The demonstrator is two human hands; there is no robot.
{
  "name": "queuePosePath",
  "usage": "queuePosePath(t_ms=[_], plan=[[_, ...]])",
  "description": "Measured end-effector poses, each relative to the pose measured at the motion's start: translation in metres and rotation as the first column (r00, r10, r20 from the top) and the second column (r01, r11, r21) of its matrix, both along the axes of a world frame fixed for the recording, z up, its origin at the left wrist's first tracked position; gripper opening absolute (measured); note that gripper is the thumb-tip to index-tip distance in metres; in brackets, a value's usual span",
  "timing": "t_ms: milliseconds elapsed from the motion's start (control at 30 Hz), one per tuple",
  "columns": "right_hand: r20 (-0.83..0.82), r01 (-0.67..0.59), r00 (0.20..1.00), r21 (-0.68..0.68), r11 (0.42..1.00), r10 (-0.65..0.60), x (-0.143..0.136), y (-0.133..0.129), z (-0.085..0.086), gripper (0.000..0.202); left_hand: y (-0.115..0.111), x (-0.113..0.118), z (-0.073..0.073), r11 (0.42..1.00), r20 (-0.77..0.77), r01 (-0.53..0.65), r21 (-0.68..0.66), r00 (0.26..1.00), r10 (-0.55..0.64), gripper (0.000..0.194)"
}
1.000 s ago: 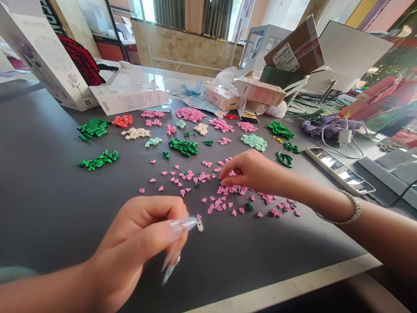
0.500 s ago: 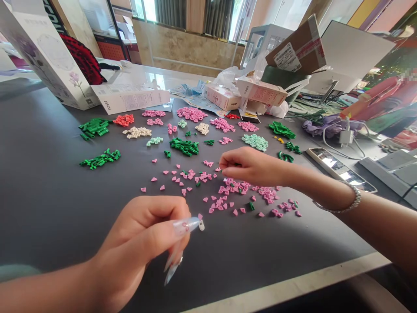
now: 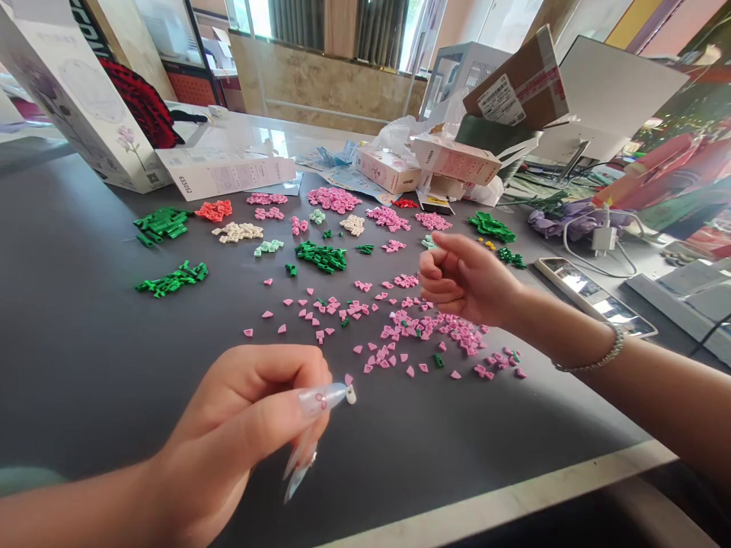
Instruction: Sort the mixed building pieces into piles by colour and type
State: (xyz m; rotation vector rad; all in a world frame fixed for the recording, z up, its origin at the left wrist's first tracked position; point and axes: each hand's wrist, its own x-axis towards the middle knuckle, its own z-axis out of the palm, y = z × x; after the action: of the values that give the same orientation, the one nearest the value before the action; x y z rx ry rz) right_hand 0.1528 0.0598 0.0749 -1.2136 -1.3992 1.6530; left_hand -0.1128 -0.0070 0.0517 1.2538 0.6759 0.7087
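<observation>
My left hand (image 3: pixel 256 418) is at the lower left, thumb and forefinger pinched on a small white piece (image 3: pixel 350 395). A pink piece (image 3: pixel 348 379) shows just behind that fingertip. Over the right part of the table my right hand (image 3: pixel 460 278) is raised with its fingers curled in. Whether anything is inside those fingers is hidden. Below and left of it lie scattered pink pieces (image 3: pixel 465 333), with a few green ones (image 3: pixel 438 360) among them. The right hand partly covers a pale mint pile (image 3: pixel 428 242).
Sorted piles include dark green pieces (image 3: pixel 321 257), cream pieces (image 3: pixel 238 232), orange pieces (image 3: pixel 214 211) and pink pieces (image 3: pixel 334 199). Opened boxes (image 3: pixel 457 158) and a tall white box (image 3: pixel 94 106) stand behind. A phone (image 3: pixel 597 297) and a white charger (image 3: pixel 604 239) are at the right.
My right hand has moved right and up, away from the pink pieces, and turned. More pink pieces show where it was. My left hand keeps its pinch on the white piece.
</observation>
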Motion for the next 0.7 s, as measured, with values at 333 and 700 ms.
queuePosePath(t_ms=[333,700], plan=[[0.735,-0.386,0.677,0.372,0.844,-0.015,-0.009,-0.01,0.003,0.016,0.0,0.0,0.0,1.0,0.006,0.005,-0.02,1.0,-0.005,0.031],[0.739,-0.466,0.673,0.421,0.779,0.003,-0.006,-0.008,-0.005,0.014,-0.002,0.0,0.002,1.0,0.005,-0.002,-0.013,1.0,0.002,0.029]])
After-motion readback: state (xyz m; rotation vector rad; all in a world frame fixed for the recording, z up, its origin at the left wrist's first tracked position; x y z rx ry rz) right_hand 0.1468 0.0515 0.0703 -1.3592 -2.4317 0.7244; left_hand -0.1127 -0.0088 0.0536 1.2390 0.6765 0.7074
